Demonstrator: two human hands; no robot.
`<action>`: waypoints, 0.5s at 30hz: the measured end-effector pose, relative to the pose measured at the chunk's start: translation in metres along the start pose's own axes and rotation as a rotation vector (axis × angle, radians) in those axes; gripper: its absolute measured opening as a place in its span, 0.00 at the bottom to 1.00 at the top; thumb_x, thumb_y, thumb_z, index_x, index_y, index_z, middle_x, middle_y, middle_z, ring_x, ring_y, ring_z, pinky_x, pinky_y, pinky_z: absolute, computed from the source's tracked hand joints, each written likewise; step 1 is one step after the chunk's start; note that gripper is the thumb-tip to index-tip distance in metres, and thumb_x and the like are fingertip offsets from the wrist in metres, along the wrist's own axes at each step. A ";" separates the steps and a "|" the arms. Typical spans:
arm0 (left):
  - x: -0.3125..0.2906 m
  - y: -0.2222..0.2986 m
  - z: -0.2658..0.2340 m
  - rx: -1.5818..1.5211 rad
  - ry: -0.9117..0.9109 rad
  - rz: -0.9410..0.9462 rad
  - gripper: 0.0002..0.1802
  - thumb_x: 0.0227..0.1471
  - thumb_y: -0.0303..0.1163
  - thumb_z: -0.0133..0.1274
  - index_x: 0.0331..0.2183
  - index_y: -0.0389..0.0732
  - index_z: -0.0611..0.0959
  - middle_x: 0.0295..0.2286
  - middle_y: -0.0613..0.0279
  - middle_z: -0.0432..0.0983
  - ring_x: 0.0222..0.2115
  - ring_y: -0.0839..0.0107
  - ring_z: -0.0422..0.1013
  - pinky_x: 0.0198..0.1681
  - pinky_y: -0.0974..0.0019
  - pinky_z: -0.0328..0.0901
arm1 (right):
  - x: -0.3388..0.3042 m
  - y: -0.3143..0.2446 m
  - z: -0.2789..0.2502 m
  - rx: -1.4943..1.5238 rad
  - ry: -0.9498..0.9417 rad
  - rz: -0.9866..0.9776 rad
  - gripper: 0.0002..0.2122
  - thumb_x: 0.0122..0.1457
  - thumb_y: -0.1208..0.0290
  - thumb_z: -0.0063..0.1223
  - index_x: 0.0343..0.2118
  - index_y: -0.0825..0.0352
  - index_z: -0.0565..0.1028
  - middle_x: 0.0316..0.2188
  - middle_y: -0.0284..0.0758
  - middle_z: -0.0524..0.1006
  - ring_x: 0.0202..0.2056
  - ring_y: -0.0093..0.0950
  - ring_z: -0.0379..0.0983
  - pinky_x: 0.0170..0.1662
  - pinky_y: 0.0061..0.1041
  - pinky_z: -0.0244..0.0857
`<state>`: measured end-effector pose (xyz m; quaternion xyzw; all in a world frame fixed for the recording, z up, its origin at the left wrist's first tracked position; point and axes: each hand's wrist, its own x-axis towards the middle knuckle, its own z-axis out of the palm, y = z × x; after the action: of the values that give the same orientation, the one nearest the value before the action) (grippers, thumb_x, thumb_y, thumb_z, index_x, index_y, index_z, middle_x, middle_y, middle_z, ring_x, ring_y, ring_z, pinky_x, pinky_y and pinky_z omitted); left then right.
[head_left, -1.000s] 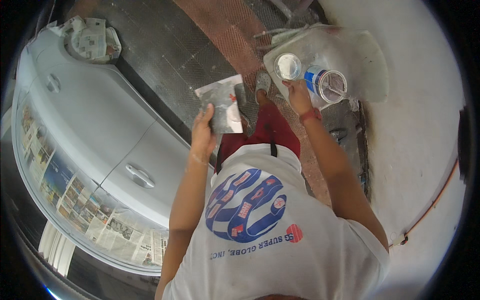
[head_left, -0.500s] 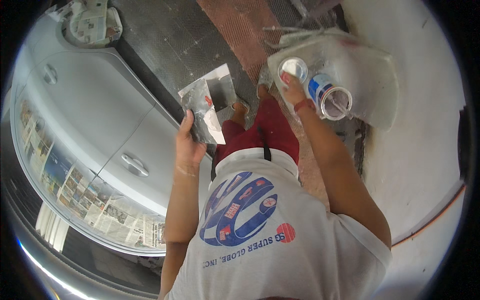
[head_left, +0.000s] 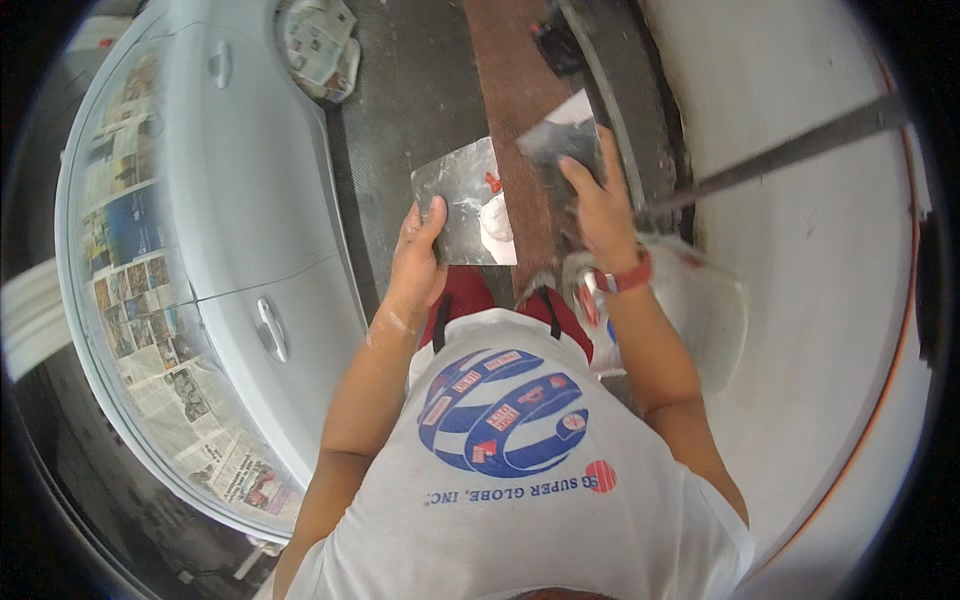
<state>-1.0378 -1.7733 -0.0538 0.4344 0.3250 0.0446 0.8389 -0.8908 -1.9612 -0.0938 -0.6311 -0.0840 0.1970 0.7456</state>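
Observation:
My left hand (head_left: pixel 415 255) is closed on a flat metal putty plate (head_left: pixel 455 205), thumb on top. Near the plate's right edge lie a mound of whitish putty (head_left: pixel 495 218) and, just above it, a small dab of red paste (head_left: pixel 492 182). In my right hand (head_left: pixel 605 220) is a flat putty spreader (head_left: pixel 562 142), gripped between thumb and fingers and somewhat blurred. Pale putty coats the spreader's far edge. It is held up to the right of the plate, apart from it.
At the left stands a pale grey car (head_left: pixel 255 200), its windows masked with newspaper (head_left: pixel 140 320). More newspaper (head_left: pixel 320 45) covers the wheel. Behind my right forearm, a whitish stool (head_left: pixel 715 330) is partly hidden. A pale wall (head_left: pixel 820 270) rises at the right.
My right hand has left the red tube and tin lid on the stool and taken the spreader from my left hand. The view has turned; the plate stays in my left hand.

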 end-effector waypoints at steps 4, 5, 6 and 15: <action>0.044 0.042 -0.032 0.315 0.073 0.189 0.34 0.71 0.48 0.52 0.66 0.36 0.66 0.59 0.54 0.72 0.59 0.64 0.70 0.63 0.59 0.65 | 0.055 -0.087 0.047 -0.682 -0.346 -0.558 0.24 0.59 0.82 0.51 0.59 0.59 0.77 0.58 0.38 0.75 0.59 0.44 0.72 0.65 0.47 0.62; 0.054 0.056 -0.036 0.430 0.070 0.217 0.35 0.71 0.48 0.52 0.67 0.36 0.64 0.59 0.54 0.72 0.59 0.63 0.70 0.63 0.59 0.64 | 0.065 -0.088 0.060 -0.898 -0.328 -0.645 0.25 0.58 0.81 0.52 0.59 0.56 0.77 0.59 0.38 0.74 0.60 0.45 0.70 0.65 0.52 0.60; 0.065 0.070 -0.041 0.546 0.066 0.245 0.37 0.71 0.48 0.52 0.68 0.35 0.63 0.59 0.53 0.72 0.59 0.63 0.69 0.64 0.59 0.62 | 0.075 -0.084 0.076 -1.116 -0.301 -0.729 0.26 0.57 0.81 0.53 0.59 0.54 0.77 0.60 0.37 0.74 0.61 0.45 0.69 0.66 0.56 0.58; 0.228 0.174 -0.141 0.026 0.444 0.444 0.44 0.69 0.52 0.52 0.71 0.32 0.58 0.61 0.40 0.70 0.64 0.51 0.65 0.69 0.55 0.55 | 0.180 -0.074 0.229 -1.363 -0.679 -0.707 0.26 0.56 0.77 0.56 0.58 0.46 0.79 0.60 0.34 0.73 0.66 0.43 0.63 0.69 0.70 0.45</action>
<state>-0.9050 -1.4855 -0.0954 0.4851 0.3981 0.3162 0.7114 -0.7994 -1.6909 -0.0006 -0.7863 -0.5974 0.0371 0.1530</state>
